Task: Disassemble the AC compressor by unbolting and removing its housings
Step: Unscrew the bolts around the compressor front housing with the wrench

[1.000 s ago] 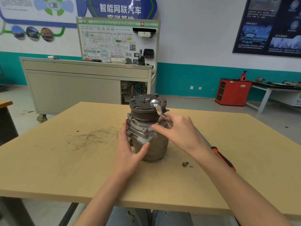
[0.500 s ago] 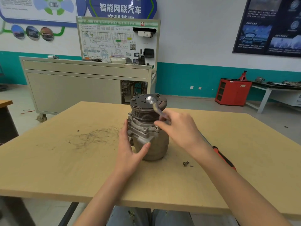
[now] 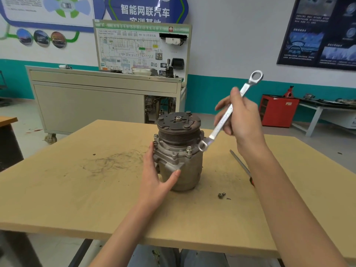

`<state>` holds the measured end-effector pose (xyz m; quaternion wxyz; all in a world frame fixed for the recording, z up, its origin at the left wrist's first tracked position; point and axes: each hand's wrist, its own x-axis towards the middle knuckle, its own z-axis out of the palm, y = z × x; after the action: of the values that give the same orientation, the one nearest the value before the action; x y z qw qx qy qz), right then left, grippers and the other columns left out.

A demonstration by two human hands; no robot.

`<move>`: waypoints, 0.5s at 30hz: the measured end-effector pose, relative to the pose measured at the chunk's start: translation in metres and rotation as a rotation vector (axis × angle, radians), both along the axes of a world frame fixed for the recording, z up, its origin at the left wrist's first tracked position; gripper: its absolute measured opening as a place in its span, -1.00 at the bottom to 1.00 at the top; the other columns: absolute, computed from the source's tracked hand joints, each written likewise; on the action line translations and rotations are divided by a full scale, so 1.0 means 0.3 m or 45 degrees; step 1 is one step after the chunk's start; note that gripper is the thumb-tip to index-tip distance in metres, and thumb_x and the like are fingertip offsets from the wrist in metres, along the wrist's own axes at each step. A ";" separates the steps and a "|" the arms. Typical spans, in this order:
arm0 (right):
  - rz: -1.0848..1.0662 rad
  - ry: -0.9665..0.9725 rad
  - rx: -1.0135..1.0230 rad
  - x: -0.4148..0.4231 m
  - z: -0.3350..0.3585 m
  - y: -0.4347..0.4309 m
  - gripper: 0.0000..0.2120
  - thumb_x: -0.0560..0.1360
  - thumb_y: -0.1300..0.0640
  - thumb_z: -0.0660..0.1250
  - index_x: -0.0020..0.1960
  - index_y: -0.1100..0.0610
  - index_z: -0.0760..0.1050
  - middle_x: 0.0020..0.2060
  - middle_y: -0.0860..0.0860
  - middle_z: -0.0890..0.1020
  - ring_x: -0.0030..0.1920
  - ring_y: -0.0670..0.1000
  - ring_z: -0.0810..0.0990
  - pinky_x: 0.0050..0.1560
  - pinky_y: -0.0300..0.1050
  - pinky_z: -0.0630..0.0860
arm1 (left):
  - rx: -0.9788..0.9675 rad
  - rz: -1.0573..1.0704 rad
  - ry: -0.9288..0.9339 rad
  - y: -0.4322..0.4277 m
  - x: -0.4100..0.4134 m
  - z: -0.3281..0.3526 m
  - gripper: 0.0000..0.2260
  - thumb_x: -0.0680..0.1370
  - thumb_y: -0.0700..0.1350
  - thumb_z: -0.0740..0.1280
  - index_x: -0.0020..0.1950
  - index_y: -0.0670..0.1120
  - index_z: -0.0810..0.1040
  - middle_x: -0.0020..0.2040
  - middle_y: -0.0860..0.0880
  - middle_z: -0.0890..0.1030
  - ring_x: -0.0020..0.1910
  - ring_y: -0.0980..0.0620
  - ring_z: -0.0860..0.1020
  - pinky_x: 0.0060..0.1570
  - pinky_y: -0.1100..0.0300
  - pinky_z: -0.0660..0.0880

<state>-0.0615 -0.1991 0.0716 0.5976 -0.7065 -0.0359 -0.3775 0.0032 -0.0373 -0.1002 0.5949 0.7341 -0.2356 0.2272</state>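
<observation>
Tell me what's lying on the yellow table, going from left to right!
Dark scribble marks → compressor → little loose bolt → screwdriver.

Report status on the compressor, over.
Left grip braces compressor. Right grip holds wrench, ring beside seated housing bolts. One loose bolt on table. Nothing in the way.
</observation>
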 end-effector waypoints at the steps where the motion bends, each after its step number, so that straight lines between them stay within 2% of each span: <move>1: 0.029 0.039 -0.031 -0.010 -0.011 -0.016 -0.56 0.65 -0.01 0.02 -0.24 0.19 0.47 -0.51 0.10 0.58 -0.63 -0.08 0.36 -0.58 -0.29 0.28 | 0.001 0.004 0.000 -0.001 0.001 0.001 -0.15 0.38 0.15 0.41 0.52 0.16 -0.03 0.39 0.40 0.10 0.33 0.57 0.10 0.21 0.66 0.09; 3: 0.093 0.027 -0.125 -0.037 -0.028 -0.035 -0.61 0.64 0.01 0.06 -0.20 0.20 0.48 -0.45 0.10 0.62 -0.60 -0.05 0.45 -0.57 -0.27 0.36 | 0.001 0.017 -0.003 -0.002 -0.001 0.001 -0.15 0.37 0.14 0.41 0.52 0.15 -0.02 0.39 0.40 0.11 0.33 0.57 0.10 0.24 0.63 0.09; 5: 0.150 -0.048 -0.368 -0.067 -0.033 -0.019 -0.69 0.59 0.02 0.12 -0.19 0.16 0.50 -0.35 0.08 0.65 -0.46 -0.05 0.56 -0.45 -0.26 0.46 | 0.007 0.025 0.006 -0.002 0.001 0.001 -0.13 0.38 0.16 0.41 0.54 0.12 -0.02 0.40 0.37 0.13 0.34 0.55 0.11 0.25 0.62 0.09; 8: 0.017 -0.152 -1.158 -0.125 -0.047 0.054 -0.72 0.52 0.01 0.19 -0.07 0.19 0.57 -0.18 0.07 0.65 -0.26 -0.11 0.58 -0.20 -0.31 0.50 | -0.003 0.028 -0.010 -0.003 0.003 0.000 -0.13 0.38 0.12 0.42 0.56 0.02 0.01 0.39 0.37 0.12 0.32 0.58 0.11 0.24 0.63 0.09; 10: -0.149 -0.046 -1.673 -0.157 -0.070 0.109 -0.78 0.53 0.09 0.28 0.09 0.20 0.53 0.02 0.10 0.60 -0.05 -0.01 0.60 -0.02 -0.18 0.54 | 0.010 0.029 -0.022 -0.005 0.002 -0.005 -0.12 0.38 0.14 0.41 0.57 -0.03 0.04 0.39 0.37 0.11 0.35 0.53 0.13 0.27 0.59 0.10; 12: -0.227 0.110 -1.868 -0.180 -0.112 0.166 -0.76 0.57 0.20 0.21 0.24 0.16 0.42 0.20 0.12 0.50 0.16 0.08 0.52 0.09 -0.08 0.52 | -0.029 -0.019 0.039 -0.010 0.010 -0.005 -0.09 0.35 0.23 0.39 0.57 -0.02 0.05 0.47 0.27 0.16 0.44 0.30 0.21 0.38 0.39 0.15; 13: -0.290 0.110 -1.907 -0.189 -0.134 0.195 -0.75 0.58 0.24 0.13 0.23 0.16 0.42 0.19 0.12 0.50 0.16 0.09 0.52 0.06 -0.10 0.53 | -0.048 -0.052 0.088 -0.015 0.016 0.003 -0.08 0.33 0.26 0.37 0.56 0.00 0.04 0.50 0.15 0.21 0.46 0.17 0.25 0.42 0.25 0.19; 15: -0.528 0.020 -1.919 -0.197 -0.175 0.244 -0.65 0.47 0.26 0.03 0.03 0.11 0.57 -0.06 0.07 0.62 -0.08 0.00 0.62 -0.21 -0.24 0.52 | 0.026 -0.090 0.149 -0.021 0.037 -0.006 -0.09 0.36 0.34 0.30 0.55 -0.08 0.08 0.50 -0.06 0.28 0.47 0.03 0.29 0.44 0.10 0.24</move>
<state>-0.1204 -0.1259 0.0190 -0.1259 -0.9167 -0.1456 -0.3500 0.0142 -0.0437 -0.1019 0.6078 0.7434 -0.2285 0.1603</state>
